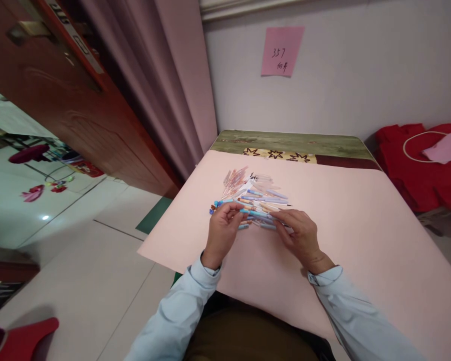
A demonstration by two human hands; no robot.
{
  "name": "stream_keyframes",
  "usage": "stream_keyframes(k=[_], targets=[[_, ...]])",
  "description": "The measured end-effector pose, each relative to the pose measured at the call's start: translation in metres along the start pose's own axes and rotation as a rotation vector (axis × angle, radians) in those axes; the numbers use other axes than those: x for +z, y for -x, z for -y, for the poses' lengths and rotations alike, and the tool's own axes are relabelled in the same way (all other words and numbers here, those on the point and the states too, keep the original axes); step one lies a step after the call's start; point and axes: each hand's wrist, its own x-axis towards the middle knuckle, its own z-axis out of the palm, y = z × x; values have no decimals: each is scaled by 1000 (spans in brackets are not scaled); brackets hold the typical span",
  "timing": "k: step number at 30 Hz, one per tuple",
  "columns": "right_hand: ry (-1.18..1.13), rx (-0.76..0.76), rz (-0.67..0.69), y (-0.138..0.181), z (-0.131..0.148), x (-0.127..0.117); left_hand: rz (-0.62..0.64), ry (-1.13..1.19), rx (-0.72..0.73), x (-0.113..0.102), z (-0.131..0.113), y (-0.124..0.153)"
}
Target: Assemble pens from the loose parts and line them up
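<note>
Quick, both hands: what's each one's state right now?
Left hand: closed, thumb and fingers pinching a light blue pen near one end.
Right hand: fingers bent, fingertips at the pen's other end; whether they grip it cannot be told.

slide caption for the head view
Left hand and right hand hold a light-blue pen over other pens on a pink sheet.

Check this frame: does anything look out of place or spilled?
Mildly: the pens lie in a loose heap, pointing various ways, and the pink sheet stops short of the far edge of the table. No spill shows.
</note>
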Motion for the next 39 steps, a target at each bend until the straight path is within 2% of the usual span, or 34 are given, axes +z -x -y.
stream_keyframes(k=[5,12,19,27,35,39], targets=[[3,-45,-12,-1,0,0,34,-98,49,-1,-3,-1],[-31,-46,-31,-3,1,-2,52,-95,-29,2,-7,0],[-23,-39,-16,-4,3,1,34,-82,-30,4,0,1],[107,16,-38,0,9,-2,-54,-5,1,9,-7,-2],[185,163,-55,-3,27,-13,16,-61,-8,18,-16,-6],[120,338,-127,-4,15,-34,23,-170,45,17,-20,-7]])
